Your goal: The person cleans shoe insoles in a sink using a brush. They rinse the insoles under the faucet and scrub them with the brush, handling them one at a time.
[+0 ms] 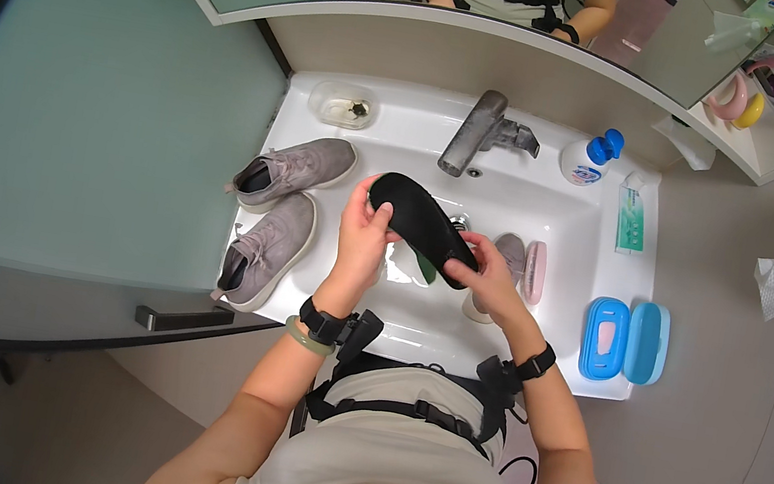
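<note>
A black shoe insole [418,225] is stretched between my two hands above the sink basin. My left hand [364,238] closes on its far left end, thumb on top. My right hand [490,281] pinches the other end, lower and to the right. Beneath the insole a dark green piece [426,269] shows; what it belongs to is hidden. In the basin, partly behind my right hand, lies a grey shoe [511,252] with a pink brush [534,271] beside it. To the left, a pair of greyish-pink shoes [271,242] rests on the sink's rim.
A grey faucet [473,134] stands at the back of the white sink [568,215]. Along the right rim are a blue-capped white bottle [587,160], a green-and-white tube [631,218] and an opened blue soap box [604,339]. A clear dish [343,105] sits back left, near a glass door [118,149].
</note>
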`<state>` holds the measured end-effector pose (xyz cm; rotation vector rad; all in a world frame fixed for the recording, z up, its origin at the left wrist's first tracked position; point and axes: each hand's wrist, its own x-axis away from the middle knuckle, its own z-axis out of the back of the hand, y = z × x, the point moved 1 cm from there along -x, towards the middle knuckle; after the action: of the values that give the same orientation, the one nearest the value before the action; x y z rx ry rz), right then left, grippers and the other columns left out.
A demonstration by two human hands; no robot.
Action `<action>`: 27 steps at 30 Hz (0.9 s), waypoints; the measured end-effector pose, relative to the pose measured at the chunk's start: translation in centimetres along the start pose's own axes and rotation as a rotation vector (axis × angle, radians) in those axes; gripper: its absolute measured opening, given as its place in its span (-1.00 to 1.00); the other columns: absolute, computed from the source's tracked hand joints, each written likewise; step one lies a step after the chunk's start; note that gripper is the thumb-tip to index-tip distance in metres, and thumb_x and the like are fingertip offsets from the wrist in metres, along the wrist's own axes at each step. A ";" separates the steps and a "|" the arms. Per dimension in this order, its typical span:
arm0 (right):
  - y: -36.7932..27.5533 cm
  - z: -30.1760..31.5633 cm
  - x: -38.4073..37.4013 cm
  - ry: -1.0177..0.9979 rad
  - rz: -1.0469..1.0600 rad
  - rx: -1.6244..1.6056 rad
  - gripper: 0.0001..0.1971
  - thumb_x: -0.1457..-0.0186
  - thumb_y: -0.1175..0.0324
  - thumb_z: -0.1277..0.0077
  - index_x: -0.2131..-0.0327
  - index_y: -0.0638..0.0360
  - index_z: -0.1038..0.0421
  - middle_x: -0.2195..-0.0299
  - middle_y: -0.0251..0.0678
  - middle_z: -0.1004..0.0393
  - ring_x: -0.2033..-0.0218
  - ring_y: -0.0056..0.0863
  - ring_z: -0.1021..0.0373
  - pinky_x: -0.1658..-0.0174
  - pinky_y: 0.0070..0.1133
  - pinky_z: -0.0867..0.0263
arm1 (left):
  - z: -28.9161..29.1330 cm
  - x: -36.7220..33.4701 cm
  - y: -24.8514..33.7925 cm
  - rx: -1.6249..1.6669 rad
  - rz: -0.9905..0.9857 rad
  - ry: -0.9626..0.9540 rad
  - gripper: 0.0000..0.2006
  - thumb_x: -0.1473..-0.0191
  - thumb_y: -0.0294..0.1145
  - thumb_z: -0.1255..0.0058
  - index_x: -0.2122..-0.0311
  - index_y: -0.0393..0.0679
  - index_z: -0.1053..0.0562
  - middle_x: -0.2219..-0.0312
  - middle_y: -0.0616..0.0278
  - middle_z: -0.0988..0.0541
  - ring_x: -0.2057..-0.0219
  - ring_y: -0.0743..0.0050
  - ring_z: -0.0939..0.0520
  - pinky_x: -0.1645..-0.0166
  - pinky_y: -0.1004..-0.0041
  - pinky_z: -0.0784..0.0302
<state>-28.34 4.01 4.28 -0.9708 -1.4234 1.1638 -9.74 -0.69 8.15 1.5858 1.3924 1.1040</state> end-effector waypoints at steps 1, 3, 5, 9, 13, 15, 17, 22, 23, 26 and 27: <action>0.2 0.2 -0.2 0.001 -0.076 -0.287 -0.51 0.10 0.39 -0.10 0.08 0.28 -0.18 0.40 -0.38 -0.39 0.37 -0.66 -0.33 0.29 -0.72 -0.25 | 0.1 0.0 0.0 -0.001 -0.001 -0.004 -0.63 -0.05 -0.59 0.29 -0.01 -0.15 -0.13 0.30 0.23 -0.44 0.36 0.58 -0.53 0.45 0.65 -0.52; 0.4 0.6 -0.4 0.010 -0.136 -0.371 -0.62 0.07 0.42 -0.05 0.15 0.25 -0.22 0.44 -0.42 -0.39 0.38 -0.68 -0.33 0.31 -0.73 -0.25 | 0.2 0.2 -0.1 -0.209 -0.109 0.017 -0.65 -0.03 -0.61 0.27 0.02 -0.19 -0.20 0.30 0.23 -0.45 0.39 0.58 -0.52 0.40 0.64 -0.46; -0.5 0.2 -0.3 0.014 -0.197 -0.454 -0.73 0.04 0.45 -0.01 0.21 0.22 -0.26 0.48 -0.46 -0.38 0.40 -0.70 -0.33 0.32 -0.75 -0.24 | 0.4 0.3 -1.1 -0.397 -0.291 -0.001 -0.66 -0.01 -0.62 0.26 0.05 -0.20 -0.25 0.29 0.21 -0.47 0.41 0.53 -0.52 0.39 0.61 -0.43; -1.8 -1.0 -0.4 0.045 -0.264 -0.946 -0.79 -0.03 0.26 0.05 0.28 0.07 -0.22 0.29 -0.35 -0.33 0.23 -0.53 -0.33 0.22 -0.47 -0.32 | -1.4 2.2 -1.7 -0.800 -0.496 -0.197 -0.63 0.12 -0.70 0.24 0.14 -0.21 -0.37 0.16 -0.02 -0.42 0.33 0.17 -0.53 0.25 0.42 -0.40; -0.9 -2.3 -2.0 -0.022 -0.252 -1.058 -0.62 -0.01 0.08 0.01 0.19 0.06 -0.16 0.22 -0.43 -0.30 0.24 -0.56 -0.32 0.16 -0.44 -0.27 | -3.0 3.9 -3.7 -1.038 -0.825 -0.341 -0.58 0.17 -0.70 0.23 0.10 -0.26 -0.34 0.03 -0.08 -0.31 0.14 0.00 -0.45 0.18 0.32 -0.39; 0.3 -2.4 -2.2 0.021 -0.215 -1.051 -0.61 0.00 0.13 -0.02 0.16 0.06 -0.17 0.22 -0.43 -0.30 0.26 -0.56 -0.32 0.16 -0.44 -0.27 | -3.3 4.2 -3.7 -0.986 -0.784 -0.328 -0.56 0.18 -0.69 0.20 0.07 -0.27 -0.32 0.05 -0.09 -0.33 0.14 -0.02 -0.44 0.17 0.31 -0.39; -0.3 -2.3 -1.6 0.070 -0.197 -1.039 -0.57 0.03 0.33 -0.06 0.08 0.09 -0.14 0.24 -0.39 -0.30 0.26 -0.52 -0.31 0.19 -0.45 -0.29 | -3.3 4.5 -2.5 -0.773 -0.410 -0.325 -0.46 0.23 -0.65 0.14 -0.01 -0.27 -0.25 0.17 -0.09 -0.40 0.21 0.04 -0.48 0.16 0.33 -0.41; 0.6 -0.2 -1.0 0.059 -0.227 -0.880 -0.59 0.01 0.55 0.10 0.05 0.11 -0.12 0.27 -0.27 -0.29 0.28 -0.40 -0.35 0.30 -0.41 -0.37 | -1.1 2.6 -2.2 -0.665 -0.341 -0.214 -0.47 0.21 -0.66 0.15 0.00 -0.28 -0.26 0.26 0.00 -0.45 0.30 0.35 -0.53 0.26 0.49 -0.46; -0.8 -0.4 -0.5 0.048 -0.249 -0.925 -0.60 0.04 0.61 0.17 0.07 0.13 -0.13 0.27 -0.24 -0.29 0.29 -0.37 -0.35 0.31 -0.38 -0.38 | -0.4 2.4 -2.5 -0.631 -0.296 -0.171 -0.49 0.20 -0.66 0.16 0.00 -0.28 -0.27 0.25 0.00 -0.46 0.30 0.39 -0.53 0.27 0.51 -0.47; -0.9 -0.2 -0.5 0.133 -0.302 -0.894 -0.62 0.09 0.68 0.29 0.13 0.16 -0.15 0.33 -0.23 -0.29 0.35 -0.39 -0.35 0.39 -0.39 -0.38 | 0.7 2.0 -3.5 -0.561 -0.245 -0.119 -0.54 0.15 -0.65 0.18 0.03 -0.28 -0.29 0.23 -0.01 -0.46 0.30 0.44 -0.52 0.30 0.57 -0.48; -0.4 0.1 -0.8 0.223 -0.332 -0.815 -0.64 0.12 0.69 0.34 0.18 0.18 -0.17 0.38 -0.24 -0.30 0.41 -0.43 -0.34 0.45 -0.43 -0.37 | 0.9 1.9 -3.7 -0.578 -0.239 -0.112 -0.56 0.15 -0.64 0.18 0.04 -0.27 -0.30 0.23 0.00 -0.46 0.31 0.43 -0.52 0.30 0.56 -0.47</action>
<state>-28.32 3.18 4.47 -1.2899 -1.8160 0.1906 -10.13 1.68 4.65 1.0207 1.0294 1.1219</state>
